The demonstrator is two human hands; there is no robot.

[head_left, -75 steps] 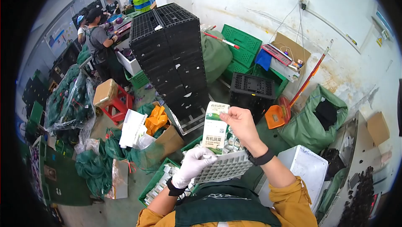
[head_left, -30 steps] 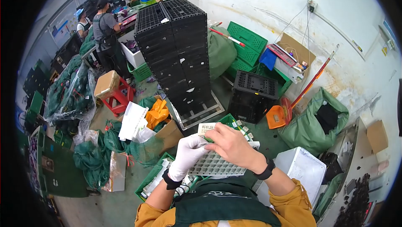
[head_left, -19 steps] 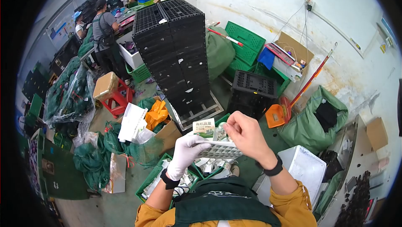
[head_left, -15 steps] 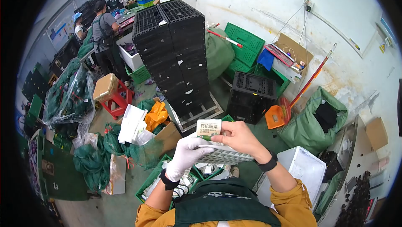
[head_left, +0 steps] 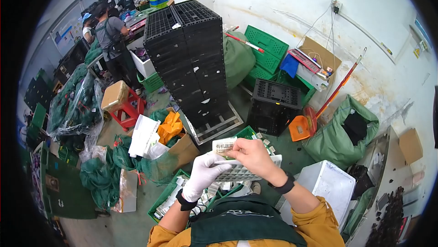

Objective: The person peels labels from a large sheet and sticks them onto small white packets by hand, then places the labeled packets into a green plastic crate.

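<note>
My left hand (head_left: 204, 174), in a white glove, is closed on the left end of a pale ribbed tray (head_left: 246, 172). My bare right hand (head_left: 253, 155) pinches the right side of a small printed label card (head_left: 222, 146), which stands above the tray's left part. The fingers of my right hand cover part of the card's print. Below my hands, green crates (head_left: 159, 200) hold many small white packs (head_left: 169, 208).
A tall stack of black crates (head_left: 185, 60) rises ahead. To its right are a black crate (head_left: 276, 103) and a green sack (head_left: 340, 130). A white box (head_left: 326, 185) is at my right. An open carton (head_left: 185, 151) lies left; co-workers (head_left: 112, 37) stand at the back left.
My right hand has shifted slightly with the card, and its fingers now cover more of the print. The tray has tilted and more of its right end shows. A co-worker at the back leans forward.
</note>
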